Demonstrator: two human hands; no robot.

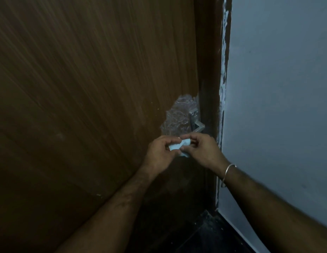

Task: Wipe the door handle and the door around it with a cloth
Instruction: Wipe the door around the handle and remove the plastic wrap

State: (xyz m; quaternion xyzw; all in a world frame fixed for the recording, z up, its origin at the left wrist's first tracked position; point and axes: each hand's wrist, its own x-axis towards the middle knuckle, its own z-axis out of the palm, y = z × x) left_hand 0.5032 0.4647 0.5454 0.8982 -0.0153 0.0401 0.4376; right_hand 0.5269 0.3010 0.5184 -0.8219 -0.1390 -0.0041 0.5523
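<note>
A brown wooden door fills the left of the view. Its metal handle sits near the door's right edge, partly wrapped in crinkled clear plastic. Just below the handle, my left hand and my right hand meet and both pinch a small crumpled light-blue cloth between their fingers. Most of the cloth is hidden by the fingers. Neither hand touches the handle or the door. A silver bangle is on my right wrist.
The dark door frame runs beside the handle, with rough white paint along its edge. A pale blue-grey wall stands to the right. The dark floor shows at the bottom.
</note>
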